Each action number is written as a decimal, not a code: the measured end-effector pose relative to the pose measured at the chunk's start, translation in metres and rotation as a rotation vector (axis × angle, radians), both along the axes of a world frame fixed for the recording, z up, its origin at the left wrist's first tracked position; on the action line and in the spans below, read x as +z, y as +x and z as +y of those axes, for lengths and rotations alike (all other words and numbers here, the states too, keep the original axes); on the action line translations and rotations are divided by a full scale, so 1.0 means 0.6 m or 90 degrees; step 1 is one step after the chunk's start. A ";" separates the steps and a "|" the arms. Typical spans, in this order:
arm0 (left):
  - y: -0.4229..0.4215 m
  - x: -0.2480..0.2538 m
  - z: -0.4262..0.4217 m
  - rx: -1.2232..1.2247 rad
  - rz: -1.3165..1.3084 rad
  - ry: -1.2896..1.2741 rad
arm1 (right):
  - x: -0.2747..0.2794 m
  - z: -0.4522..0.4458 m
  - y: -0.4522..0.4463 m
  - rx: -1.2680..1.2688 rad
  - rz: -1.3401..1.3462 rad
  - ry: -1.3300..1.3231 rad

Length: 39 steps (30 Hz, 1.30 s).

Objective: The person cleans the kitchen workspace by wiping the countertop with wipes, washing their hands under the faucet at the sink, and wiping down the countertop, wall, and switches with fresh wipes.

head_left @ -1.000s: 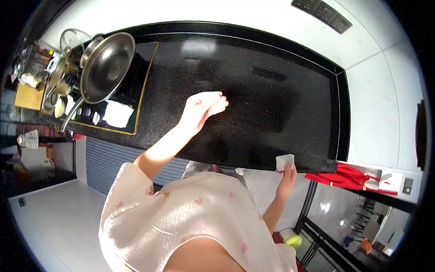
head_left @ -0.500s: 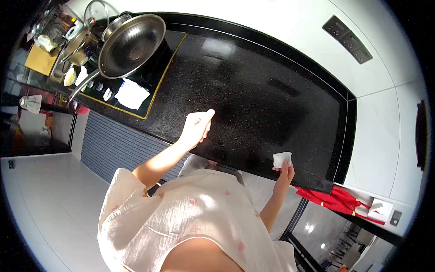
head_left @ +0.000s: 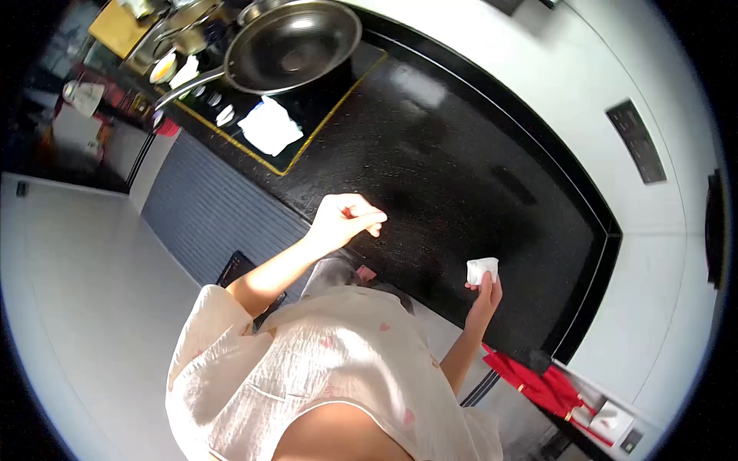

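In the head view my right hand (head_left: 484,298) grips a small folded white cloth (head_left: 482,270) over the front right part of the black countertop (head_left: 453,184). The cloth may be paper; its thumb side faces up and the fingers beneath are partly hidden. My left hand (head_left: 346,223), brightly sunlit, hovers near the counter's front edge with fingers curled and tips together. Nothing shows between those fingers. A second crumpled white cloth (head_left: 270,126) lies on the yellow-edged black cooktop (head_left: 315,127), beyond my left hand.
A large dark wok (head_left: 296,50) sits on the cooktop, its handle pointing left. Behind it are a metal pot (head_left: 192,29) and a bowl with something yellow (head_left: 163,69). A socket strip (head_left: 636,142) is on the right wall. Red fabric (head_left: 530,384) hangs below the counter.
The view has turned, so cooktop and wok appear further right and higher. My left hand's fingers have curled, thumb and fingertips coming together. My right hand still holds the cloth.
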State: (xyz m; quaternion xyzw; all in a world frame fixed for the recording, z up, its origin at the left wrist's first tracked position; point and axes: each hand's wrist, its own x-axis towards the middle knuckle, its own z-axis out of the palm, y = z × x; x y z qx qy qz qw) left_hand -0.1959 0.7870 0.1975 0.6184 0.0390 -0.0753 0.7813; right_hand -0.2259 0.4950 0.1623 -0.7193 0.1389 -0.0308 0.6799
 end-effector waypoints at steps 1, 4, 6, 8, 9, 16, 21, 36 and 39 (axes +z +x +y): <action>-0.008 0.002 0.012 0.009 0.022 -0.013 | 0.001 0.011 0.009 0.016 0.006 -0.006; -0.034 0.009 0.048 0.066 -0.038 0.002 | 0.006 0.057 0.041 0.081 0.021 -0.017; -0.051 0.013 0.071 0.143 -0.107 0.012 | 0.009 0.091 0.059 0.145 0.036 -0.018; -0.083 0.014 0.115 0.184 -0.032 0.024 | 0.005 0.137 0.075 0.233 0.040 -0.001; -0.100 0.015 0.139 0.203 0.003 0.029 | 0.003 0.165 0.083 0.276 0.041 0.008; -0.179 0.007 0.329 0.418 0.008 0.020 | 0.013 0.422 0.105 0.535 0.067 0.053; -0.204 -0.014 0.498 0.472 0.027 0.015 | -0.002 0.630 0.109 0.596 -0.030 0.029; -0.312 -0.023 0.902 0.666 0.030 0.054 | -0.184 1.017 0.272 0.593 -0.397 -0.724; -0.300 -0.034 0.958 0.665 0.039 0.030 | -0.160 1.054 0.275 0.528 -0.412 -0.781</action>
